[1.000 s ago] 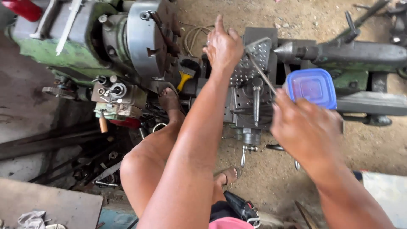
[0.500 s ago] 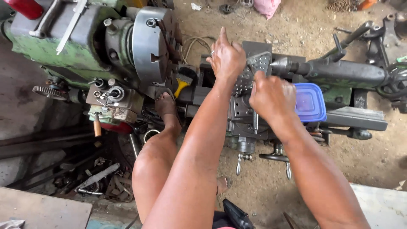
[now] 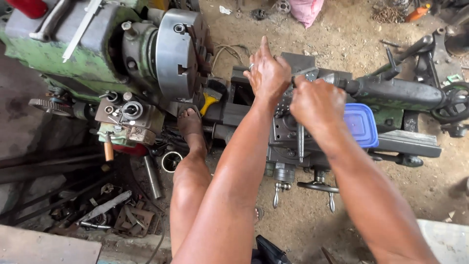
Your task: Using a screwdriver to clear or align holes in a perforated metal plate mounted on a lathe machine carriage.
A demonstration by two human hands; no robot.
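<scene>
Left hand (image 3: 266,73) reaches out over the lathe carriage (image 3: 288,132), arm nearly straight, index finger stretched forward, other fingers curled down onto the tool post (image 3: 300,68); a ring shows on one finger. Whether it grips anything underneath, cannot tell. Right hand (image 3: 317,100) sits just beside it and touches it, forearm coming in from lower right, fingers closed tight around a thin metal rod or handle (image 3: 305,74) that pokes out at the top of the fist toward the left hand. Tool post is right under both hands, mostly hidden by them. Just right of the right hand, a blue plastic lidded box (image 3: 362,124) rests on the lathe bed. Beyond it, the dark tailstock (image 3: 400,93) with its handwheel (image 3: 452,105) at far right. Left of the hands, the big steel chuck (image 3: 178,51) on the green headstock (image 3: 73,58). A bare foot (image 3: 189,124) rests on the machine below the chuck, near a yellow-handled tool (image 3: 209,101). Carriage handwheel (image 3: 317,187) hangs below. Metal scrap (image 3: 117,210) lies on the dirt floor at lower left.
</scene>
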